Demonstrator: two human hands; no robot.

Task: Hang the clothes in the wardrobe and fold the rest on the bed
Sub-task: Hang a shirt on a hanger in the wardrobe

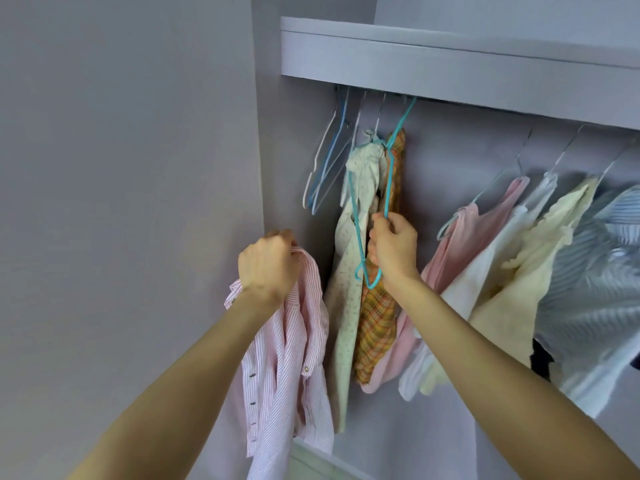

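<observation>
My left hand (268,266) grips a pink-and-white striped shirt (280,372) by its collar, and the shirt hangs down in front of the wardrobe's left side wall. My right hand (393,251) holds an empty teal wire hanger (390,174) by its lower bar. The hanger's hook reaches up to the rail, which is hidden under the shelf (450,64). Behind the hanger hang a cream floral garment (346,306) and an orange plaid one (377,327).
Two or three empty white and blue hangers (325,161) hang at the rail's left end. To the right hang a pink garment (467,251), a white one (485,278), a cream one (540,258) and a blue-grey striped shirt (595,285). The wardrobe's left wall (138,202) is close.
</observation>
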